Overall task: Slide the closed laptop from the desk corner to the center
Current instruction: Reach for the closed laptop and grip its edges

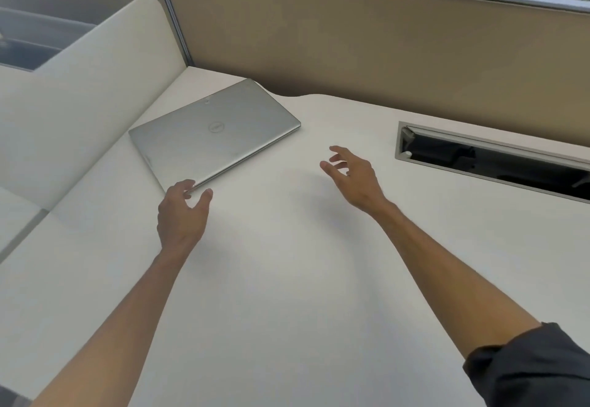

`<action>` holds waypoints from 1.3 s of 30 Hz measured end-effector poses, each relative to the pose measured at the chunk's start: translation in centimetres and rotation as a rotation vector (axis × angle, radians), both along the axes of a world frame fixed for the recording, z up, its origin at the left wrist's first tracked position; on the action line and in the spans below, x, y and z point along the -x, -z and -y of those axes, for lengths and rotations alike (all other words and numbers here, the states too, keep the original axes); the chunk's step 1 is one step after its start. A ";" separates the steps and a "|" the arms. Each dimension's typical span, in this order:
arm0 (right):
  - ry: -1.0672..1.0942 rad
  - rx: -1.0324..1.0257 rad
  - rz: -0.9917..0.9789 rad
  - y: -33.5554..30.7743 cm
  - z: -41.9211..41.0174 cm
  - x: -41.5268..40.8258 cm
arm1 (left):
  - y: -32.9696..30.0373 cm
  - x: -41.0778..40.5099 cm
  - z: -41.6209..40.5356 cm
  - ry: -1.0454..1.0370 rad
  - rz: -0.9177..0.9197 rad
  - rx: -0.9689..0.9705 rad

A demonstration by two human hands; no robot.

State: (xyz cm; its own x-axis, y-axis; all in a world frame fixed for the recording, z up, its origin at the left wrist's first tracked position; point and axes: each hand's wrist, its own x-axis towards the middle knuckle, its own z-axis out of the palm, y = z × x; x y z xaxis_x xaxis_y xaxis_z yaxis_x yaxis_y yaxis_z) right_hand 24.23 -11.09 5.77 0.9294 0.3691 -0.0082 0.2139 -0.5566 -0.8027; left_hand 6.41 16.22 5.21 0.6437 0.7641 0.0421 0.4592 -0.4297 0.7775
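Note:
A closed silver laptop (214, 132) lies flat at the far left corner of the white desk (287, 279), turned at an angle with a round logo on its lid. My left hand (182, 212) is at the laptop's near corner, fingers spread, fingertips touching or just at its edge. My right hand (354, 173) hovers over the desk to the right of the laptop, fingers apart, holding nothing and apart from the laptop.
A white side panel (89, 113) borders the desk on the left and a tan partition wall (351, 39) stands behind it. An open cable slot (491, 157) with a grey frame is set into the desk at the right.

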 end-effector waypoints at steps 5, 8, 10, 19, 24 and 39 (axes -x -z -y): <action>0.002 -0.028 -0.011 -0.1 -2.8 -2.3 | -0.1 -0.5 -1.6 -0.062 0.003 0.009; 0.003 -0.044 -0.007 -0.2 -4.4 -3.6 | 0.0 -1.0 -2.6 -0.097 -0.003 0.014; 0.005 -0.047 -0.005 -0.1 -5.4 -4.5 | 0.1 -1.3 -3.4 -0.123 -0.018 0.015; -0.056 0.065 -0.024 0.8 -9.6 -8.5 | 0.4 -4.2 -6.7 -0.208 -0.175 0.011; -0.101 0.185 -0.005 1.2 -11.4 -10.6 | 1.4 -5.4 -7.2 -0.225 -0.168 0.025; -0.065 0.361 0.045 3.2 -16.5 -14.9 | 2.0 -9.5 -10.2 -0.391 -0.157 0.262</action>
State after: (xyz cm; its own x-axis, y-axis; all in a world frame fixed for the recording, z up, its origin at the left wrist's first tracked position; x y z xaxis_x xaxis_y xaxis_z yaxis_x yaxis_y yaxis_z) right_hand 39.09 5.43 2.59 0.9065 0.4081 -0.1082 0.2888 -0.7863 -0.5462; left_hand 15.86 26.38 3.19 0.2898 0.9217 -0.2579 0.6670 -0.0012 0.7450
